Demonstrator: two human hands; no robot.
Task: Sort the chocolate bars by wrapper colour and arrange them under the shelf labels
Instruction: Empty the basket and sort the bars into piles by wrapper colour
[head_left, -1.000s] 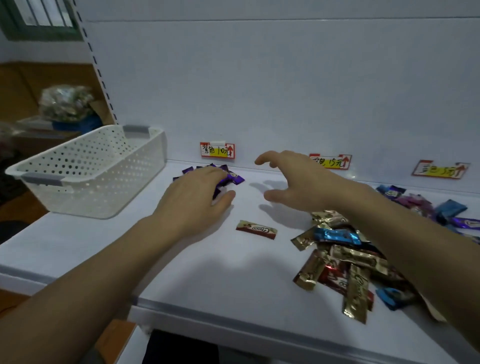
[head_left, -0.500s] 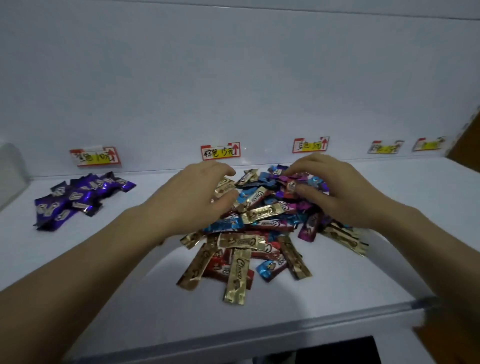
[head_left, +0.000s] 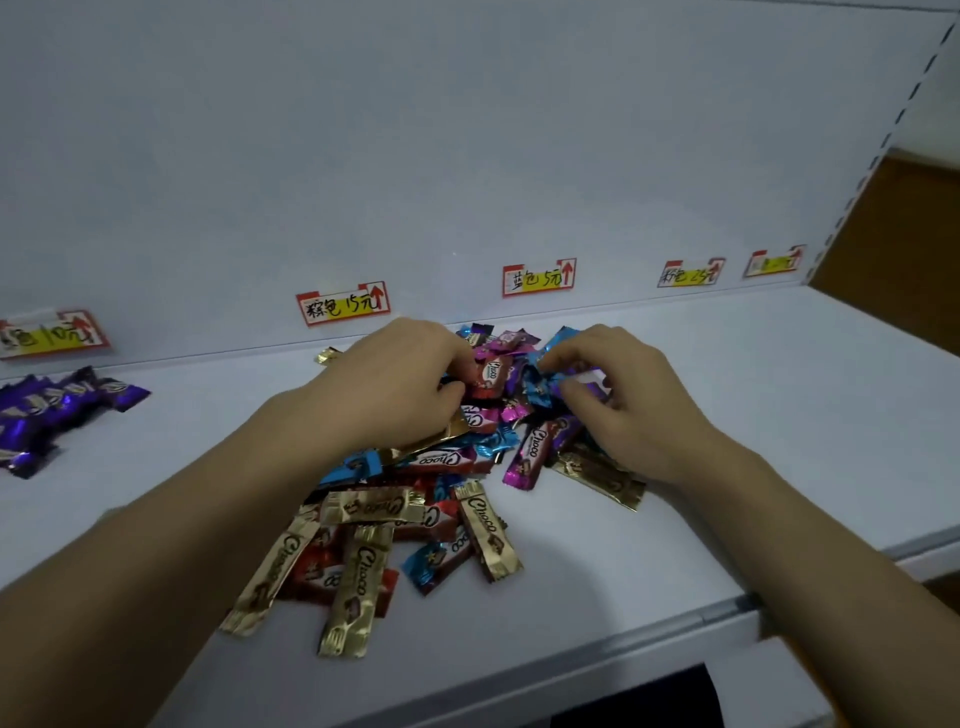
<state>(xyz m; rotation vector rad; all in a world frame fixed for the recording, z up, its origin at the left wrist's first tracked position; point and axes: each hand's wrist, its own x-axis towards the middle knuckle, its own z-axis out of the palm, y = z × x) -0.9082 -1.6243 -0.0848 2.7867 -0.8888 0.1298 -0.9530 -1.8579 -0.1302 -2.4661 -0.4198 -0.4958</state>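
Observation:
A mixed pile of chocolate bars (head_left: 374, 506) in gold, red, blue and magenta wrappers lies mid-shelf. Both my hands are in its far part. My left hand (head_left: 395, 384) has its fingers curled and pinches a red bar (head_left: 488, 375) between thumb and fingers. My right hand (head_left: 628, 405) curls over blue and purple wrappers and pinches a purple bar (head_left: 592, 378). A sorted group of purple bars (head_left: 52, 410) sits at the far left under the first label (head_left: 52, 335). Further labels (head_left: 343, 304), (head_left: 539, 277), (head_left: 691, 272), (head_left: 774, 260) run along the back panel.
The white shelf (head_left: 779, 415) ends in a front lip (head_left: 571, 639) close to my forearms. Bare shelf surface lies right of the pile, under the two rightmost labels. A perforated upright (head_left: 883, 135) closes the shelf's right end.
The view has swung right, from the white basket and purple group to the mixed pile. Both hands moved onto the pile, and their fingers have now curled onto single bars.

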